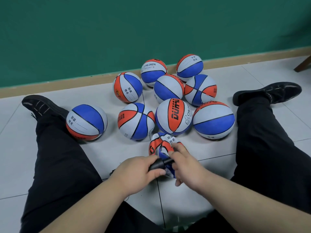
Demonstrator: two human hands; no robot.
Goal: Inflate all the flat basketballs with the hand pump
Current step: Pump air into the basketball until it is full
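Flat ball (161, 142): crumpled, folded in on itself, lying on the floor (101, 148) between the person's spread legs, straight ahead of both hands and touching them on its near side. Its far edge lies right by the nearest of the round balls (174, 116). Pump (159, 164): short, black, long axis running from low left to upper right, thick barrel at the left, thinner end pointing right and slightly away, into the near folds of the flat ball. Needle and valve hidden under fingers and rubber, so I cannot tell whether the needle is seated. Left hand (134, 174): fingers and thumb wrapped round the pump barrel, firm hold. Right hand (186, 163): nearer the flat ball, fingers curled over its near folds and bunching them right at the pump's thin end; thumb side hidden. Judgement: the coming move turns on that short line from pump tip to valve. The right hand has to steady the folds so the tip runs straight in along the pump's axis, with the left hand doing the driving. A skewed entry could bend the needle or miss the valve. Outward: nine round balls in red, white and blue, all looking full, clustered beyond the flat one, one off to the left against a black shoe (42, 106). Green wall (117, 31) behind, tan skirting at its foot.
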